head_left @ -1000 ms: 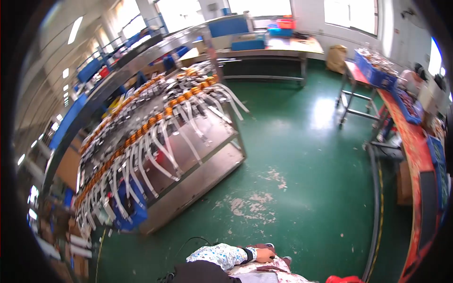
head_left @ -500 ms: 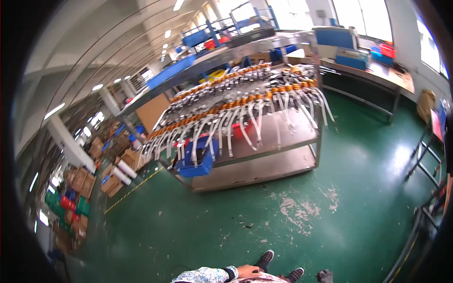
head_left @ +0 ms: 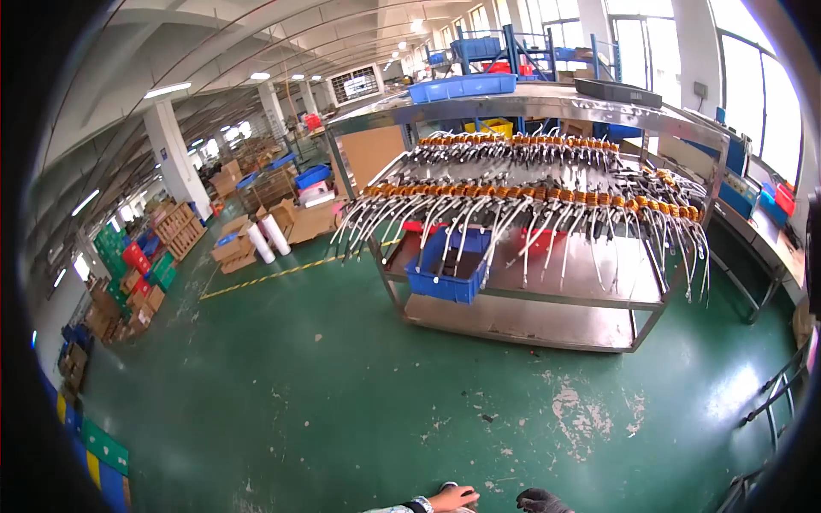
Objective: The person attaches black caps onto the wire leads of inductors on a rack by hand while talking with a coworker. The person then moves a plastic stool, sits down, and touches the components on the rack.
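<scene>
At the bottom edge, my left hand (head_left: 455,498) is bare below a patterned sleeve, its fingers loosely bent and apart, with nothing visible in them. To its right, my right hand (head_left: 542,502) wears a dark grey glove; its fingers are slightly curled and hold nothing that shows. The lower part of this hand is cut off by the frame. Both hands are over the green floor, well away from the metal rack (head_left: 556,321). On the rack's upper surface lie rows of orange coils (head_left: 556,195) with white and black leads hanging over the front edge.
A blue bin (head_left: 449,278) sits on the rack's middle shelf, and a blue tray (head_left: 462,87) on its top. Cardboard boxes and white rolls (head_left: 267,238) stand left beyond a yellow-black floor line (head_left: 299,269). A workbench (head_left: 761,235) is at the right.
The view has swung left, so the rack appears farther right and more head-on. My gloved right hand has come further into view, and my left hand shows lower in the frame.
</scene>
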`<state>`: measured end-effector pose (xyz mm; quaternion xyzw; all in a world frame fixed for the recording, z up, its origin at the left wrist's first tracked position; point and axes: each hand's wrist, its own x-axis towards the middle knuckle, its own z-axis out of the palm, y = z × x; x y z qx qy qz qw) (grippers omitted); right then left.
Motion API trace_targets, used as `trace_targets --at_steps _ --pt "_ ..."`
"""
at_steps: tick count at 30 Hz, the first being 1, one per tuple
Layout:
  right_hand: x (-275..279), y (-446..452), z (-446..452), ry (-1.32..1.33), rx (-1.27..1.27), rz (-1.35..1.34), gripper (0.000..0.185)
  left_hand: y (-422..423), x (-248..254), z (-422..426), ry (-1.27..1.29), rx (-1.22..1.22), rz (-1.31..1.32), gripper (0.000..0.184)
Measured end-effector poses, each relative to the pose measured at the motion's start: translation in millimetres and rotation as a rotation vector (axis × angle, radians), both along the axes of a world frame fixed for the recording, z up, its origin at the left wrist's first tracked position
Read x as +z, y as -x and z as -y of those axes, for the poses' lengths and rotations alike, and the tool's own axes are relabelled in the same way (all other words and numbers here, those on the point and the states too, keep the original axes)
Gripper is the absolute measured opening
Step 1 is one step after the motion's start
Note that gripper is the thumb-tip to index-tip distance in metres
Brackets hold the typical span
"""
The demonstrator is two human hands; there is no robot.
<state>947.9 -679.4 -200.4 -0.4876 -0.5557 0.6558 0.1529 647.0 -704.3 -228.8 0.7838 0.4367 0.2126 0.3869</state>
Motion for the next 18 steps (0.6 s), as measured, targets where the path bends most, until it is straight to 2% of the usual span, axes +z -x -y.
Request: trace_targets --at_steps 2,4,5,7,9,10,12,14,15,18 --pt "35 41 -23 0.101 0.086 -0.072 0.033 16 56 -41 0.619 0.332 0.206 0.039" --pt "68 86 -46 0.169 0.165 -0.15 0.034 46 86 -71 0.801 0.331 0.571 0.033" --pt "81 111 -56 0.172 0.164 -0.184 0.035 55 109 -84 0.813 0.32 0.573 0.033" --pt "102 161 -82 0.108 0.237 -0.306 0.035 67 159 -103 0.849 0.323 0.924 0.031" --pt "101 202 -98 0.038 0.29 -0.402 0.033 76 189 -112 0.827 0.315 0.996 0.031" --pt "89 217 -102 0.104 0.232 -0.476 0.032 78 193 -117 0.799 0.317 1.083 0.032" --pt "63 238 -109 0.237 0.112 -0.616 0.028 86 192 -129 0.78 0.336 1.04 0.031" --pt "49 250 -113 0.373 -0.008 -0.748 0.025 98 198 -138 0.746 0.442 1.115 0.03" --pt "93 253 -119 0.152 0.095 -0.589 0.024 102 198 -141 0.76 0.457 1.13 0.029" --pt "112 259 -144 0.054 0.298 -0.55 0.025 119 181 -156 0.833 0.425 1.264 0.029"
